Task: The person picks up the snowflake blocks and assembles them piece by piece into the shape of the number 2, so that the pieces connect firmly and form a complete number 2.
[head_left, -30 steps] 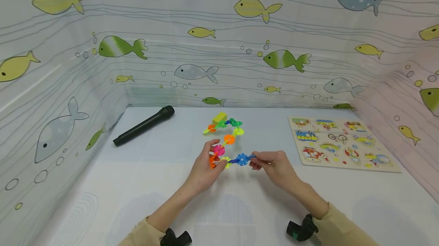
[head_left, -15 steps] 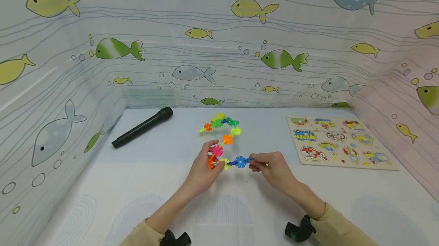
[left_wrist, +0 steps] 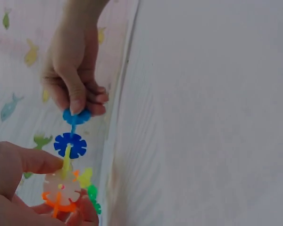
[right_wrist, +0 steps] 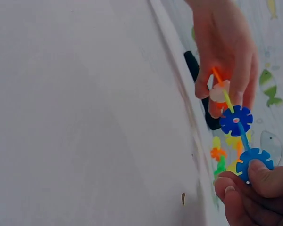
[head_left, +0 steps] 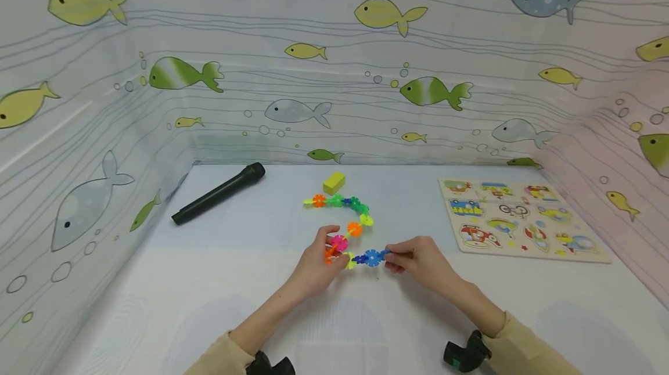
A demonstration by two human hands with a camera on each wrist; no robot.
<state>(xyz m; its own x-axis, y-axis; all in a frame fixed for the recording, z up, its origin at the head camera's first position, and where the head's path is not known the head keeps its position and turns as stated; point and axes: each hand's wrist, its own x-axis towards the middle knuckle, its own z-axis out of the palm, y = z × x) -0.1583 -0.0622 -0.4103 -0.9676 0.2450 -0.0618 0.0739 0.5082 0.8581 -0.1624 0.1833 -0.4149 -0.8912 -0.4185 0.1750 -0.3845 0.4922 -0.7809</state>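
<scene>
A chain of interlocking plastic snowflake discs [head_left: 373, 258] in blue, yellow, orange, pink and green curves between and behind the hands. My left hand [head_left: 315, 267] holds its near-left part, with thumb and fingers around the orange and yellow discs. With thumb and fingertips, my right hand [head_left: 422, 259] pinches the light blue end disc [right_wrist: 254, 165]. A dark blue disc [left_wrist: 70, 145] shows between the two hands in the left wrist view. Beyond the left hand, the chain's far part runs through pink, orange and green discs to a yellow-green end.
Just behind the chain sits a yellow block [head_left: 334, 183]. A black microphone [head_left: 218, 193] lies at the back left. On the right is a wooden puzzle board [head_left: 522, 219] with vehicle pictures. Fish-patterned walls [head_left: 292, 131] border the white table [head_left: 225, 264].
Both hands and the chain have come slightly nearer the body and lower. The chain's far end, which overlapped the yellow block earlier, now shows in front of it.
</scene>
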